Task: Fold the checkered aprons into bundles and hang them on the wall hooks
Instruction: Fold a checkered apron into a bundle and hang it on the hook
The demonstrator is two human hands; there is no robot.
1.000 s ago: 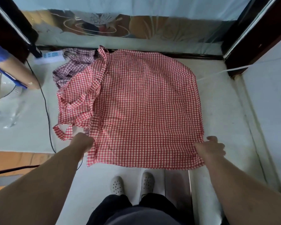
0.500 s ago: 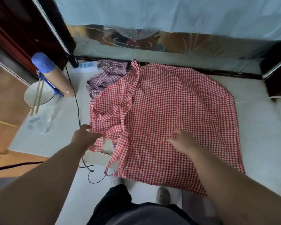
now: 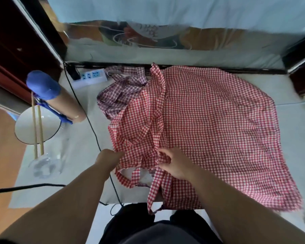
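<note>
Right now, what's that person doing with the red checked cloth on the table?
A person is standing over the table, working on a red checkered apron that lies spread out flat. Both hands are at its crumpled side where the straps hang: the left hand grips the bunched edge and the right hand pinches the cloth beside it. A second, purplish checkered apron lies crumpled behind it. Nothing is folded into a bundle yet.

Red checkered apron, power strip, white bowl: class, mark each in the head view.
red checkered apron (image 3: pixel 209 124), head view, flat middle of cloth
power strip (image 3: pixel 92 76), head view, socket face
white bowl (image 3: pixel 49 124), head view, bare inside
</note>
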